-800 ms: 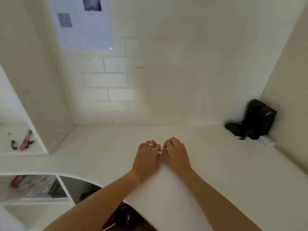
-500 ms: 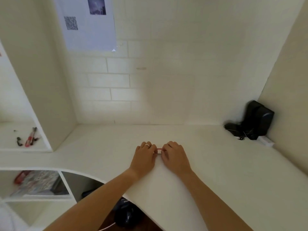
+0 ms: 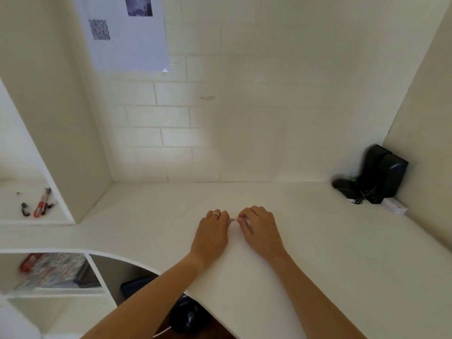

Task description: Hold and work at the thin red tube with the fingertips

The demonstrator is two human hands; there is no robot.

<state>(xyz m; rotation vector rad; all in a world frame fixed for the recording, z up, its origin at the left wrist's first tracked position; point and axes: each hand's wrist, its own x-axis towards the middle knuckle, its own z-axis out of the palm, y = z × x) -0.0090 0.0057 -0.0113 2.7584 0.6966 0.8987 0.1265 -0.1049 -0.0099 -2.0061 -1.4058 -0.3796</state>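
Both my hands rest knuckles-up on the white desk (image 3: 318,253), close together near its middle. My left hand (image 3: 212,233), with a ring on one finger, and my right hand (image 3: 260,230) each have curled fingers. Between their fingertips a small thin reddish object (image 3: 233,218) shows, pinched from both ends. Most of it is hidden under the fingers, so I cannot tell what it is.
A black device with cables (image 3: 374,177) stands in the far right corner beside a small white box (image 3: 395,207). Red pens (image 3: 41,203) lie on a left shelf. A paper with a QR code (image 3: 122,33) hangs on the brick wall. Below left, a cubby holds a patterned book (image 3: 53,270).
My hands have moved slightly apart, so a little more of the thin reddish object shows between them. The camera view shifted a bit downward.
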